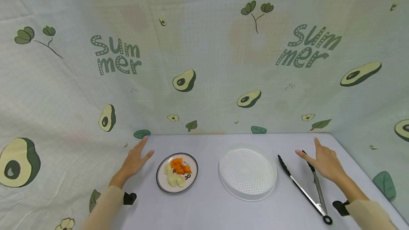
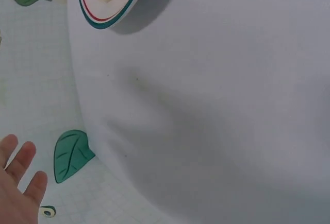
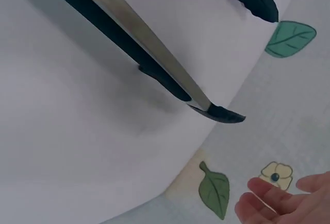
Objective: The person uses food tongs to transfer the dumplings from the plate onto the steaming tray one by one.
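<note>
A small plate (image 1: 161, 183) with a dark rim holds orange and pale yellow food pieces (image 1: 177, 171); its edge (image 2: 116, 17) shows at the top of the left wrist view. My left hand (image 1: 135, 160) lies flat with straight fingers just left of the plate, holding nothing; its fingertips (image 2: 19, 168) show low in the left wrist view. A white perforated round tray (image 1: 247, 173) sits in the middle. Metal tongs (image 1: 303, 189) with black tips lie right of it. My right hand (image 1: 322, 160) hovers open over the tongs' far arm (image 3: 149, 54), fingers (image 3: 268, 203) straight.
The surface is a pale grey tabletop (image 1: 211, 208). A cloth printed with avocados and "Summer" (image 1: 204, 63) walls the back and both sides. Black wrist straps (image 1: 129, 198) sit on both forearms.
</note>
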Tool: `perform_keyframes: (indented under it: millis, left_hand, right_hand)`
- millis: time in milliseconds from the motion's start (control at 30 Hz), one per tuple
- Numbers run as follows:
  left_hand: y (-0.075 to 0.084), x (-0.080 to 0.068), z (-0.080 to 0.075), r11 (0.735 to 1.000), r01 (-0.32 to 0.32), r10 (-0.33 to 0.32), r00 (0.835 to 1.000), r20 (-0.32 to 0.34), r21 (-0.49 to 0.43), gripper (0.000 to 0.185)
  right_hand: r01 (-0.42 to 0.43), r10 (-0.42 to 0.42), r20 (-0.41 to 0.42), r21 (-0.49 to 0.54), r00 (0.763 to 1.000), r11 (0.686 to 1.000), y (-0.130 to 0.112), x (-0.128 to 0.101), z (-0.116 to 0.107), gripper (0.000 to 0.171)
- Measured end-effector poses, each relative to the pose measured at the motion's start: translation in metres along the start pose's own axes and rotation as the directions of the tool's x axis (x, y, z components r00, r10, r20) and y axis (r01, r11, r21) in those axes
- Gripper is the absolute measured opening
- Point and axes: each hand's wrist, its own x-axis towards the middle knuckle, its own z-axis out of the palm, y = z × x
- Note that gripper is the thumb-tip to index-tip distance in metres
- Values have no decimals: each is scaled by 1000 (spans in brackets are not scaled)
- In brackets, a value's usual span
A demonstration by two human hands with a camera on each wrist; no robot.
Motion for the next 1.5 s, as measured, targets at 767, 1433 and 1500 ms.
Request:
perform_keyframes:
  millis: [767,1433,1500]
  left_hand:
    - [-5,-27,46,988,58,-41,992,121,-141,64]
    - [-12,-36,60,981,129,-93,968,231,-147,61]
    - [-12,-37,60,981,126,-91,969,231,-145,61]
  right_hand:
    - [-253,224,295,63,929,965,12,-39,45,123]
    - [-208,179,285,75,942,975,13,-48,53,136]
    - [-198,171,275,75,946,977,13,-50,55,139]
